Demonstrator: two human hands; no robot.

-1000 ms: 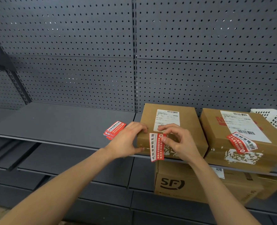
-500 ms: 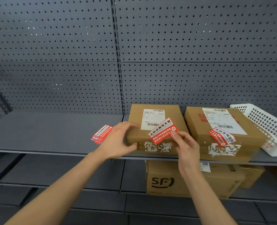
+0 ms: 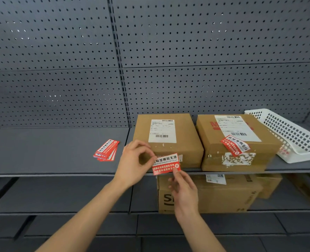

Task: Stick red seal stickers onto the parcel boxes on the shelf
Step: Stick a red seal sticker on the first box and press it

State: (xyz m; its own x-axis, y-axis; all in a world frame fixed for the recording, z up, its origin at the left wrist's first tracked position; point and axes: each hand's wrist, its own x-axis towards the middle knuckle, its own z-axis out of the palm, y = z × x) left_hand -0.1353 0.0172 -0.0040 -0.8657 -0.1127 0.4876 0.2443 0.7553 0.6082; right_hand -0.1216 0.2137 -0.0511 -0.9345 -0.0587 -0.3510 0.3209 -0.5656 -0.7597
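Observation:
Two brown parcel boxes stand side by side on the grey shelf point(image 3: 41, 151). The left box point(image 3: 168, 148) bears only a white shipping label. The right box point(image 3: 241, 160) has a red seal sticker point(image 3: 235, 145) across its front top edge. I hold another red seal sticker point(image 3: 166, 164) level in front of the left box's front face. My left hand point(image 3: 134, 160) pinches its left end and my right hand point(image 3: 182, 190) pinches its lower right corner. A stack of red stickers point(image 3: 106, 150) lies on the shelf left of the boxes.
A white perforated plastic basket point(image 3: 292, 137) leans at the right end of the shelf. Below, the lower shelf holds a brown SF-marked box point(image 3: 214, 195) and another carton behind it. Grey pegboard forms the back wall.
My left hand left the box's corner and took the sticker's left end. The sticker came down from the box's top edge to its front face and turned level.

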